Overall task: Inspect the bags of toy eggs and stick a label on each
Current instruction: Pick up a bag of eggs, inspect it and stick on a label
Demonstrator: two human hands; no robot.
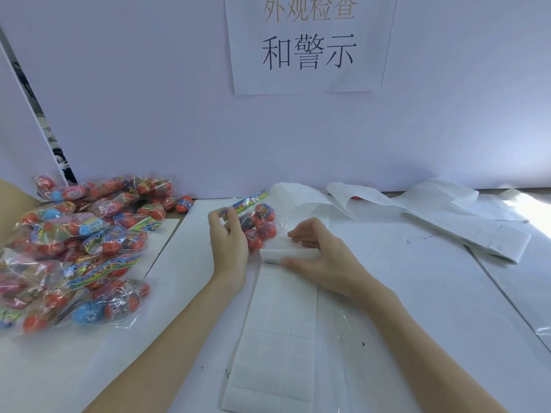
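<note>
I hold the egg bag (258, 226) pinched in my left hand (228, 244); my right hand (316, 253), fingers pinching the label strip (286, 289), should peel one label cleanly.

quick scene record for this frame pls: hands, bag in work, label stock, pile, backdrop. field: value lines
left hand: grips the bag of toy eggs near its printed header
right hand: holds the folded top end of the label sheet, thumb under, fingers over
label sheet: lies flat on the table, running toward the camera, grid of blank labels
pile of bags: on the left, not sorted
used backing sheets: far right, crumpled
sign: paper on the back wall
</note>
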